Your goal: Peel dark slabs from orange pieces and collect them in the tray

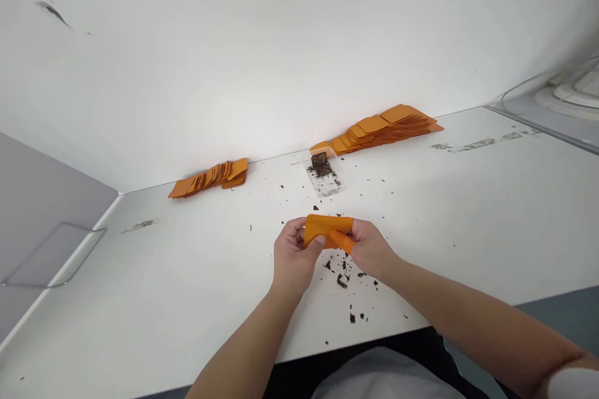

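Observation:
Between my two hands, above the white table, is a small orange paper packet (pixel 322 225), held lengthwise. My left hand (pixel 296 255) is closed on its left end, with the thumb in front and the fingers mostly behind. My right hand (pixel 372 248) grips the right end; an orange cover (pixel 343 240), like a finger cot, sits over its thumb, which presses on the packet's front. Whether anything is inside the packet I cannot tell. Dark brown flakes (pixel 342 280) lie scattered below the hands. Beyond them stands a clear plastic tray (pixel 335 189) with a dark brown pressed chunk (pixel 320 162) and crumbs.
Along the wall at the back, a fanned row of orange packets (pixel 208 179) lies left of the tray and a larger stack (pixel 388 128) lies right. A wire frame (pixel 70 280) is at the left wall. Transparent round-shaped plastic (pixel 568 93) is at the far right.

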The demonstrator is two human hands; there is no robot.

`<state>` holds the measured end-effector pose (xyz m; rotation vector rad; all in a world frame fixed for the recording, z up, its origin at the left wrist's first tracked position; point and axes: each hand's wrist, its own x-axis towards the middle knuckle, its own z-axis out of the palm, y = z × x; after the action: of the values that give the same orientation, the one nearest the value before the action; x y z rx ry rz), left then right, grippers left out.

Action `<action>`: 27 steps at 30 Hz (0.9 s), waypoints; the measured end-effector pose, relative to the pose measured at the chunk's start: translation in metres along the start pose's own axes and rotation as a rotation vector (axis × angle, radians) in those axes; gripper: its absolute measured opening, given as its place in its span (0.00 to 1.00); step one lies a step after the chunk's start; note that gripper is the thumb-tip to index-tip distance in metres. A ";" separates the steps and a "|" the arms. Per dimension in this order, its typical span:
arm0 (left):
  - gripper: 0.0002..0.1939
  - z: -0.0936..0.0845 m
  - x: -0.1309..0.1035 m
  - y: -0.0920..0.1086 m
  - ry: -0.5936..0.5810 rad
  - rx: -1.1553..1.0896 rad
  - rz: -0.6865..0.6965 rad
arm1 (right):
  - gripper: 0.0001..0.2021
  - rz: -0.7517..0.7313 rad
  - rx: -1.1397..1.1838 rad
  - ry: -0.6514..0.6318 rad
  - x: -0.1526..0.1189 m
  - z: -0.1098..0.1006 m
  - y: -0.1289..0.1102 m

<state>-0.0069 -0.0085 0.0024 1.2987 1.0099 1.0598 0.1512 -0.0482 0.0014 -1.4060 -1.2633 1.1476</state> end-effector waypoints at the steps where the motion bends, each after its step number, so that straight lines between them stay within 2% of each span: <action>1: 0.21 -0.002 -0.001 -0.001 -0.005 0.077 0.041 | 0.10 -0.008 -0.138 -0.027 0.001 -0.004 0.001; 3: 0.26 -0.005 -0.002 -0.002 -0.043 0.229 0.136 | 0.07 -0.054 -0.422 -0.094 0.002 -0.011 0.002; 5: 0.23 -0.007 -0.001 -0.001 -0.158 0.364 0.216 | 0.08 -0.115 -0.609 -0.138 0.002 -0.016 0.003; 8: 0.16 -0.008 0.000 0.005 -0.346 0.570 0.282 | 0.10 -0.167 -0.655 -0.139 0.001 -0.016 0.004; 10: 0.15 -0.006 0.000 0.007 -0.368 0.638 0.287 | 0.09 -0.143 -0.584 -0.129 -0.001 -0.014 0.003; 14: 0.09 -0.002 -0.003 0.006 -0.188 0.445 0.122 | 0.08 0.055 -0.272 -0.075 -0.005 -0.013 0.000; 16: 0.10 -0.001 -0.004 0.003 -0.134 0.308 0.020 | 0.09 0.121 -0.180 -0.030 -0.005 -0.013 0.001; 19: 0.10 -0.001 -0.003 0.002 -0.240 0.216 -0.072 | 0.09 0.139 -0.194 0.002 -0.004 -0.016 0.001; 22: 0.07 -0.003 0.000 0.003 -0.349 0.234 -0.143 | 0.09 0.007 -0.376 -0.046 -0.004 -0.019 0.000; 25: 0.09 -0.004 0.001 0.004 -0.370 0.240 -0.127 | 0.12 -0.189 -0.564 -0.107 -0.004 -0.021 -0.002; 27: 0.11 -0.004 0.001 0.004 -0.376 0.242 -0.090 | 0.12 -0.229 -0.610 -0.109 -0.004 -0.021 -0.002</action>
<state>-0.0108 -0.0068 0.0067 1.5631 0.9162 0.6051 0.1715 -0.0533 0.0071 -1.5818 -1.9044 0.7125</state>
